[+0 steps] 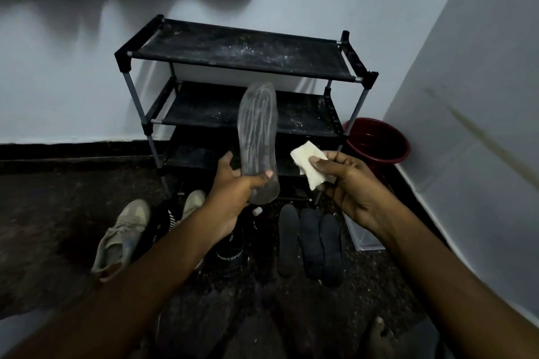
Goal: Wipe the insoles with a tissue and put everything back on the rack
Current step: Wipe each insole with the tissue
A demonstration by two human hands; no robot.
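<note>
Holding a scuffed grey insole (258,140) upright in the left hand (233,192); right hand (347,183) pinches a folded white tissue (309,160).

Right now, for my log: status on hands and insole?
Left hand grips insole. Right hand pinches tissue, clear of insole. Shoes, three insoles on floor before rack.

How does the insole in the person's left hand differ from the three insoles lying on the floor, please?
The held insole is pale grey with streaky marks; the floor insoles are dark, nearly black. The held insole stands upright, gripped at its lower end by the left hand; the floor insoles lie flat, side by side. Both are off the rack, and neither touches the tissue in the right hand.
</note>
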